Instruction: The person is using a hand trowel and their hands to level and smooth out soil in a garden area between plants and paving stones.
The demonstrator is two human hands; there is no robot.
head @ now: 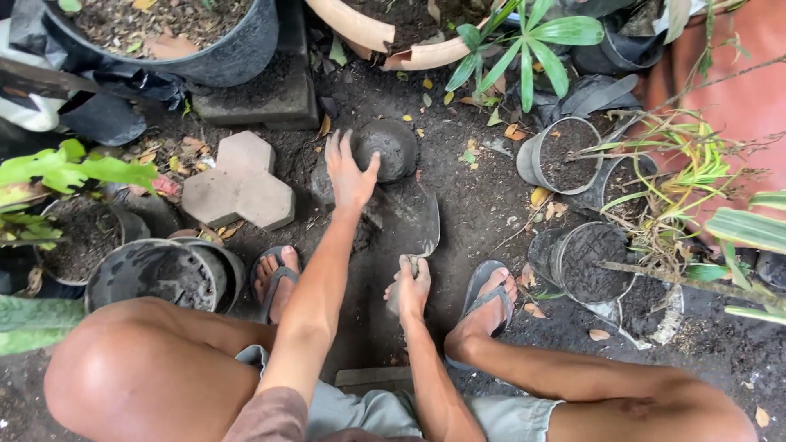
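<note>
My left hand reaches out ahead of me, fingers spread, resting on the rim of a small dark pot that lies tipped on the soil. My right hand is nearer to me, closed around the handle of a trowel whose blade points up toward the left fingers. Left of those fingers lies a grey hexagon paving block. Right of the trowel stand soil-filled pots. My sandalled feet sit either side of my right hand.
</note>
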